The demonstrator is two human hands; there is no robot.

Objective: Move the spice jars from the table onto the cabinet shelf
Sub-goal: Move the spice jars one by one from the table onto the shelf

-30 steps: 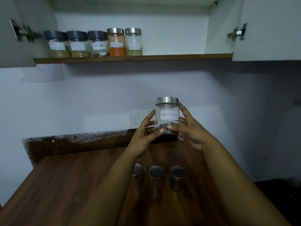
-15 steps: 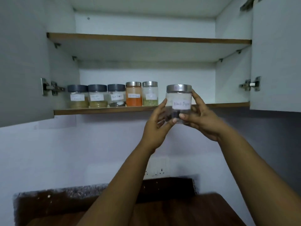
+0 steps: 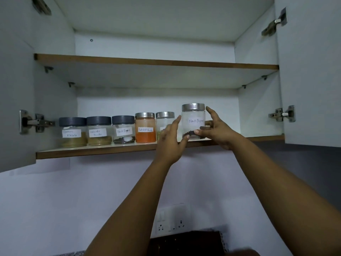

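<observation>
Raised from in front of the shelf edge to the lower shelf (image 3: 110, 151), black pepper jar (image 3: 193, 121) clasped between left hand (image 3: 170, 139) and right hand (image 3: 216, 129), steadied for setting beside the row.

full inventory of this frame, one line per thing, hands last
held jar: 1, clear, steel lid, label Black Pepper, at lower shelf's front edge
grey-lidded jars: 3, clear, lower shelf left
steel-lidded jars: 2, one orange-filled, lower shelf middle
lower shelf: 1, white, brown edge
upper shelf: 1, same
cabinet doors: 2, white, open
wall socket: 1, white, below
left hand: on the held jar's left
right hand: grips the held jar
</observation>
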